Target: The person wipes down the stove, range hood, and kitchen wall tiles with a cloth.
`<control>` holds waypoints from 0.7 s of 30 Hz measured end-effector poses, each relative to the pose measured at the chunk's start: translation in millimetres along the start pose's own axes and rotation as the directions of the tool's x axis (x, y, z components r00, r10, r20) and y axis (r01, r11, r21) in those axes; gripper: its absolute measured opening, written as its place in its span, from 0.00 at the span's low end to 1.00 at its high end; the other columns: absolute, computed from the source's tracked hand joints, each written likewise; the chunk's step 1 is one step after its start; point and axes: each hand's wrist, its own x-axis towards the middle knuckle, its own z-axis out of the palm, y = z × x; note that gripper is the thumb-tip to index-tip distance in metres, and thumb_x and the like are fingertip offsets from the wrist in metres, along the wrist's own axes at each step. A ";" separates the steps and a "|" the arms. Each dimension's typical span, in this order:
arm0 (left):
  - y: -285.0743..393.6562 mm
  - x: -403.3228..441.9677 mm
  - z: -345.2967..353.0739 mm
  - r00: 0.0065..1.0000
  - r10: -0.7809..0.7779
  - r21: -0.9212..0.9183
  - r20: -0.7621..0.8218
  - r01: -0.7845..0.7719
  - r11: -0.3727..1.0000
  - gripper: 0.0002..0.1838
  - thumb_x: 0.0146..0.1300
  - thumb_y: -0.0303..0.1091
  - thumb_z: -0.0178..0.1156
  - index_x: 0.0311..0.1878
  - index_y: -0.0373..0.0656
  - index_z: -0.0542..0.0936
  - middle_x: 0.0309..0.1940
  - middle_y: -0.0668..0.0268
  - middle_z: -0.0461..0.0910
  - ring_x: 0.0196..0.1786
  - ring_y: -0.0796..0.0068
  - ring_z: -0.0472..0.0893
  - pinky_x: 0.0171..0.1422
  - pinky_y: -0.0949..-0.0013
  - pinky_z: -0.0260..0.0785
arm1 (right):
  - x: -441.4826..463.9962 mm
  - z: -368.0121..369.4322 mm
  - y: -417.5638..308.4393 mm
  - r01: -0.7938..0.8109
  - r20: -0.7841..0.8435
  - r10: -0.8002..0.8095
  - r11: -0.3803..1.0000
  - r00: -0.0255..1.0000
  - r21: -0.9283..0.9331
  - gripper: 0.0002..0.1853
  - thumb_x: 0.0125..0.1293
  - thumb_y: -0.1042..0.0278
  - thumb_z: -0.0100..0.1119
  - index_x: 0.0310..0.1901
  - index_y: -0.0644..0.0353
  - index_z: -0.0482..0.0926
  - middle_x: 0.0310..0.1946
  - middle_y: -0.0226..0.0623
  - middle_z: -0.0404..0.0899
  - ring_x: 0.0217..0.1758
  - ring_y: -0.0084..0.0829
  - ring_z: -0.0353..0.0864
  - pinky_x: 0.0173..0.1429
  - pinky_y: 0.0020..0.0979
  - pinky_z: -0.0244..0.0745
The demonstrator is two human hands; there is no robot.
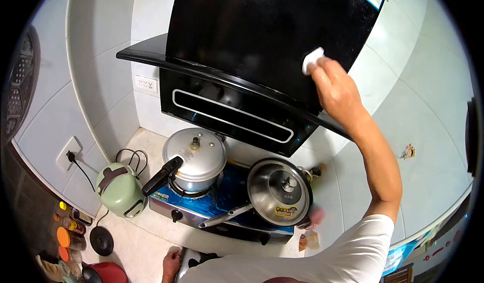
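My right hand (328,81) is raised at the sloped black front of the range hood (242,25). Its fingers are closed on a small folded white cloth (313,60), which lies against the glossy panel. Low in the view, my left hand (172,262) is down at the counter's front edge, beside my body. Its fingers look bent, but it is too small and partly hidden to show whether it holds anything. Below the hood, a pressure cooker (195,154) and a lidded wok (269,179) sit on the gas stove (217,217).
A green rice cooker (120,192) stands left of the stove, with its cord beside it. Several jars (70,237), a black lid (102,240) and a red pot (108,273) are at the lower left. The pressure cooker's handle (162,176) sticks out past the stove.
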 end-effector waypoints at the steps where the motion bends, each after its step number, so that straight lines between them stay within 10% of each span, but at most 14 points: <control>1: -4.3 4.9 2.0 1.000 0.003 -0.006 -0.004 -0.003 1.000 0.18 0.70 0.32 0.57 0.60 0.38 0.80 0.35 0.60 0.87 0.28 0.74 0.83 0.29 0.69 0.76 | 0.2 -1.0 -2.7 0.059 0.026 -0.060 0.996 0.998 0.063 0.13 0.60 0.78 0.59 0.47 0.65 0.78 0.44 0.46 0.78 0.43 0.41 0.82 0.42 0.38 0.83; 5: -7.1 7.5 8.0 1.000 0.007 -0.072 -0.027 -0.009 0.997 0.17 0.68 0.32 0.58 0.57 0.38 0.82 0.38 0.57 0.88 0.34 0.69 0.85 0.38 0.66 0.78 | 11.0 -1.5 -3.1 0.165 0.172 -0.189 0.976 0.967 0.142 0.10 0.59 0.76 0.60 0.44 0.63 0.78 0.35 0.40 0.75 0.40 0.37 0.81 0.36 0.33 0.81; 7: 20.7 3.9 7.2 0.999 -0.044 -0.106 -0.027 0.041 0.994 0.16 0.66 0.33 0.59 0.55 0.38 0.84 0.40 0.54 0.88 0.39 0.65 0.88 0.47 0.64 0.81 | 35.8 3.4 23.1 0.282 -0.002 -0.282 0.959 0.959 0.004 0.11 0.57 0.77 0.61 0.44 0.61 0.78 0.37 0.41 0.77 0.41 0.38 0.82 0.36 0.35 0.81; 11: 51.4 -11.1 0.7 0.995 -0.096 -0.121 0.015 0.097 0.988 0.16 0.68 0.31 0.58 0.55 0.38 0.84 0.37 0.56 0.88 0.36 0.68 0.87 0.40 0.65 0.80 | 115.2 -7.9 133.0 -0.070 -0.176 -0.003 0.912 0.984 -0.404 0.15 0.58 0.83 0.59 0.46 0.59 0.81 0.41 0.47 0.81 0.42 0.49 0.84 0.45 0.43 0.82; 16: 52.0 -23.4 -3.9 0.988 -0.140 -0.261 -0.064 0.119 0.958 0.16 0.68 0.31 0.58 0.55 0.37 0.84 0.35 0.56 0.87 0.33 0.71 0.87 0.38 0.66 0.79 | 147.5 -24.4 106.0 -0.132 -0.375 0.056 0.975 0.925 -0.179 0.02 0.63 0.80 0.51 0.33 0.65 0.73 0.31 0.52 0.75 0.35 0.56 0.76 0.41 0.47 0.72; 21: 85.6 -31.7 -14.5 0.995 -0.099 -0.079 0.028 0.101 0.992 0.16 0.69 0.29 0.57 0.57 0.37 0.83 0.38 0.56 0.88 0.36 0.72 0.87 0.40 0.68 0.79 | 53.7 30.1 -1.6 0.190 -0.093 -0.180 0.976 0.979 0.109 0.10 0.58 0.79 0.61 0.42 0.60 0.79 0.38 0.44 0.81 0.44 0.44 0.84 0.45 0.41 0.84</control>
